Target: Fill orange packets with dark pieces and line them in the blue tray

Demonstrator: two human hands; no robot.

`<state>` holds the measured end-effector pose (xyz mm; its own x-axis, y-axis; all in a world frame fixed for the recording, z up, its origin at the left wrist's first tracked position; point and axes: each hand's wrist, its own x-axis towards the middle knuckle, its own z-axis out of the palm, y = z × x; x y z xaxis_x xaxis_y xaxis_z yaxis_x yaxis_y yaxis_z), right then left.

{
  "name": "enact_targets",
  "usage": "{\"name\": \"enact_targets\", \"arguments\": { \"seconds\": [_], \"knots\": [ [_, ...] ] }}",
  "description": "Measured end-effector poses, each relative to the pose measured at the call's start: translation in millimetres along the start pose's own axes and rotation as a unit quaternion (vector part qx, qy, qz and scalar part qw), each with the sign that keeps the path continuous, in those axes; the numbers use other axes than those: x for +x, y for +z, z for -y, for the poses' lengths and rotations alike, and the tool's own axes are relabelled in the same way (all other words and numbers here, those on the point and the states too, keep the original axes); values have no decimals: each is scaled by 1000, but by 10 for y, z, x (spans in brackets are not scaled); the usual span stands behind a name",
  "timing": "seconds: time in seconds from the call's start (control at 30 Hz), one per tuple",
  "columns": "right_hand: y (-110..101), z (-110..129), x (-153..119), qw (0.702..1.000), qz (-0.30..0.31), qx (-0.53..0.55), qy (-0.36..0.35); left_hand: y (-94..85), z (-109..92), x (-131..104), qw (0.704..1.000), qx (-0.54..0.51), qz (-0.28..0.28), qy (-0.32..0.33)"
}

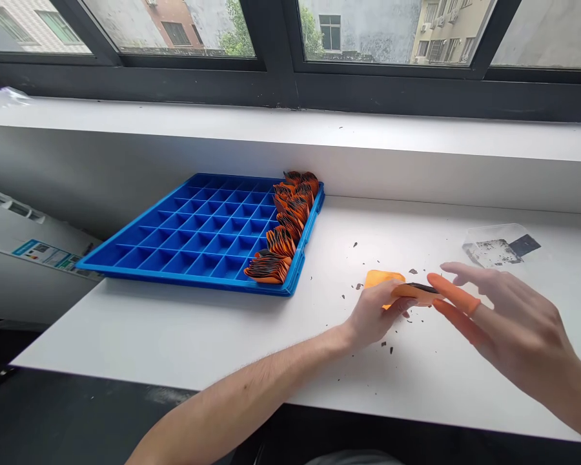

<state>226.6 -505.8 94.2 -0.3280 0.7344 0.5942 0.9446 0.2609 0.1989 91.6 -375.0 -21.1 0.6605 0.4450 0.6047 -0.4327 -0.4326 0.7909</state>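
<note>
My left hand [376, 311] is closed on a thin orange paper piece [419, 296] with a dark layer along its top, held just above the table. At the piece's right end, my right hand [518, 316] has its thumb and forefinger, both in orange finger cots, on either side of the edge. Its other fingers are stretched out. Behind my left hand lies an orange square [383, 278], partly hidden by that hand. A blue compartment tray [188, 279] stands to the left, its right-hand compartments packed with orange-and-black pieces [281, 240] standing on edge.
Dark flakes [383, 344] are scattered over the white table [281, 342]. A clear plastic bag [494, 248] with dark bits and a black square lies at the right. A low wall and white sill [290, 126] run along the back, under the window.
</note>
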Motion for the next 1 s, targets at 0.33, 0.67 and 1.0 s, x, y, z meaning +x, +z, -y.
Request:
{"name": "enact_targets", "arguments": {
  "seconds": [0.33, 0.67, 1.0],
  "knots": [
    [79, 68, -93, 998, 8, -3, -56, 47, 18, -38, 993, -118, -7, -27],
    [82, 38, -191, 995, -12, 33, -96, 66, 12, -74, 994, -113, 15, 4],
    [68, 42, -177, 992, -11, 101, -72, 32, -4, -85, 1000, -23, -4, 7]
  ]
}}
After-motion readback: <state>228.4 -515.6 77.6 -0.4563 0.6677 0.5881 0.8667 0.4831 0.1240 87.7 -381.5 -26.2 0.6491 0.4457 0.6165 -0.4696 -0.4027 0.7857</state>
